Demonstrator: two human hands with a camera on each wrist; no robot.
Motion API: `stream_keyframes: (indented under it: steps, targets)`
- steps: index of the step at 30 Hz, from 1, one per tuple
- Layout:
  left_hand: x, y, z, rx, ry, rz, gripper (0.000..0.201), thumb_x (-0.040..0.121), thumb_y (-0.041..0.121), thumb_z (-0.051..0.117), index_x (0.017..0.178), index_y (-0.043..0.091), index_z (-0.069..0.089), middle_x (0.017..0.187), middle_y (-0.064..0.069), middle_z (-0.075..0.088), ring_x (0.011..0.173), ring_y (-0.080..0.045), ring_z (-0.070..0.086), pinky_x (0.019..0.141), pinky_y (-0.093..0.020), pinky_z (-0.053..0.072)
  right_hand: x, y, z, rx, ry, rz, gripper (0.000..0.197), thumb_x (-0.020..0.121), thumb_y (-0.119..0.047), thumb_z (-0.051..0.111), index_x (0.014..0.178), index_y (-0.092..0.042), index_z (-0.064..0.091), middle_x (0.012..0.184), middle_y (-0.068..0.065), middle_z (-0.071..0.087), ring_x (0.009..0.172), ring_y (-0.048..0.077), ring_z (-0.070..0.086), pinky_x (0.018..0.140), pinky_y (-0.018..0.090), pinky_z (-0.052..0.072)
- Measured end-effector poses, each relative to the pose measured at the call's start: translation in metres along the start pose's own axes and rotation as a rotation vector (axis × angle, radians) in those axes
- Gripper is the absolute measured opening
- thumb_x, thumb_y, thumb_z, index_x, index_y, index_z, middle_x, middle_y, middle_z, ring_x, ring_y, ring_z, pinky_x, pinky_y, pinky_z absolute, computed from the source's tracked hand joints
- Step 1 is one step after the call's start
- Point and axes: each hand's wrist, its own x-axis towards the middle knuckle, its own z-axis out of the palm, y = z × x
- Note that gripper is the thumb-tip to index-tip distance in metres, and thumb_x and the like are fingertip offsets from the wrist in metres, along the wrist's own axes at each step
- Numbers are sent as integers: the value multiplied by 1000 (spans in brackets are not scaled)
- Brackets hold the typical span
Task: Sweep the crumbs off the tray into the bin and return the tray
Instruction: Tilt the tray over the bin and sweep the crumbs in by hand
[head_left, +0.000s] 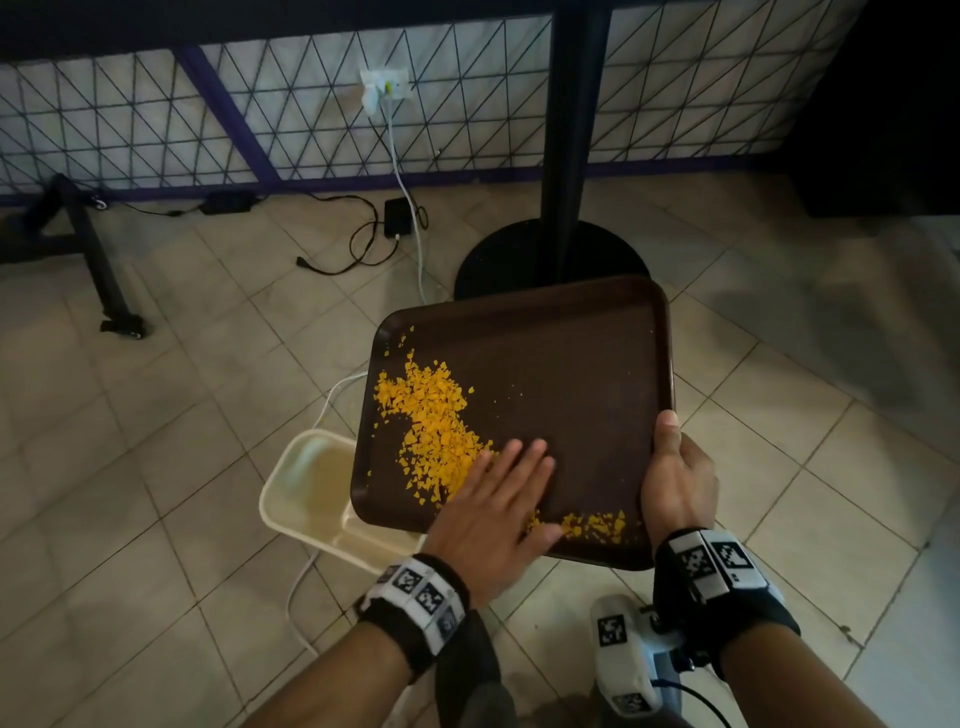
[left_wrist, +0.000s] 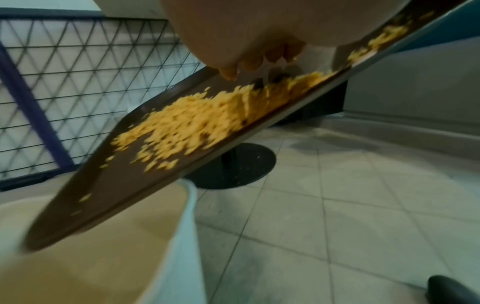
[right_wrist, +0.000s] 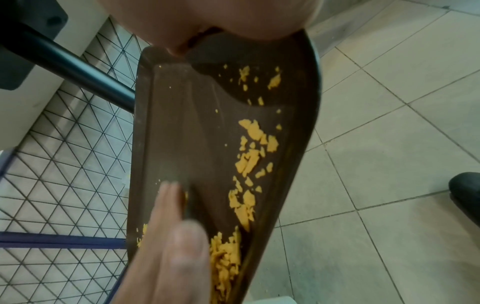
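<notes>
A dark brown tray hangs tilted above a cream bin, its lower left edge over the bin's opening. Orange crumbs lie heaped on the tray's left half, with a smaller patch near its near edge. My left hand lies flat on the tray with straight fingers against the heap. My right hand grips the tray's right rim, thumb on top. In the left wrist view the crumbs spread down the slanted tray toward the bin. The right wrist view shows the tray lengthwise and the left hand's fingers.
The floor is beige tile. A black table post with a round base stands just behind the tray. Cables and a power adapter lie by a mesh partition. A black wheeled frame is at the left. A dark shoe shows at the right.
</notes>
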Motion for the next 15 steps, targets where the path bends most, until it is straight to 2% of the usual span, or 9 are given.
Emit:
stream_keyframes:
  steps: [3, 5, 6, 7, 9, 11, 13, 15]
  targets:
    - [18, 39, -3, 10, 74, 181, 68, 101, 58, 23, 156, 19, 11, 164, -1, 4, 151, -23, 1, 122, -46, 3, -1, 0, 3, 7, 3, 13, 56, 96, -55, 29, 112, -15, 64, 109, 13, 66, 90, 27, 56, 83, 35, 43]
    - [20, 54, 0, 83, 23, 323, 75, 95, 54, 36, 155, 18, 12, 164, -6, 8, 150, -28, 2, 121, -50, 1, -3, -1, 5, 18, 6, 16, 56, 95, -56, 28, 111, -16, 64, 110, 13, 67, 96, 30, 60, 89, 41, 47]
    - [17, 55, 3, 101, -4, 350, 78, 91, 51, 39, 155, 18, 8, 164, -7, 6, 150, -29, 0, 120, -51, -1, -3, -1, 5, 14, 6, 14, 56, 96, -55, 28, 111, -16, 64, 111, 13, 67, 97, 30, 60, 89, 41, 47]
    - [11, 52, 8, 88, -9, 338, 79, 91, 49, 38, 156, 19, 3, 165, -6, 3, 151, -29, -2, 120, -50, -4, -3, -1, 4, 10, 6, 9, 56, 96, -54, 27, 112, -15, 64, 110, 13, 66, 96, 29, 59, 88, 39, 46]
    - [-3, 34, 21, 21, 43, 242, 69, 101, 51, 28, 156, 21, 2, 165, 0, -4, 151, -24, -6, 120, -47, -8, -1, -1, 2, 11, 6, 9, 57, 97, -53, 27, 114, -13, 63, 109, 12, 65, 92, 27, 57, 83, 35, 43]
    - [-19, 7, 33, 8, 46, 119, 66, 103, 57, 19, 157, 22, 4, 164, 1, -3, 151, -20, -7, 118, -42, -10, -1, 0, 1, 11, 6, 14, 57, 96, -55, 27, 112, -14, 63, 108, 11, 66, 94, 29, 59, 84, 38, 46]
    - [-35, -22, 41, 31, 3, 13, 66, 103, 58, 18, 157, 22, 3, 164, -1, -1, 150, -18, -9, 118, -42, -8, -1, -1, 2, -1, 2, 9, 59, 95, -56, 26, 110, -14, 64, 108, 11, 66, 96, 31, 60, 86, 42, 48]
    - [-45, -43, 43, 30, -42, -68, 67, 103, 58, 17, 156, 20, 3, 165, -3, 0, 150, -16, -14, 117, -43, -4, -2, -1, 2, -16, 4, -1, 59, 96, -56, 26, 109, -13, 64, 106, 11, 66, 96, 32, 60, 84, 41, 47]
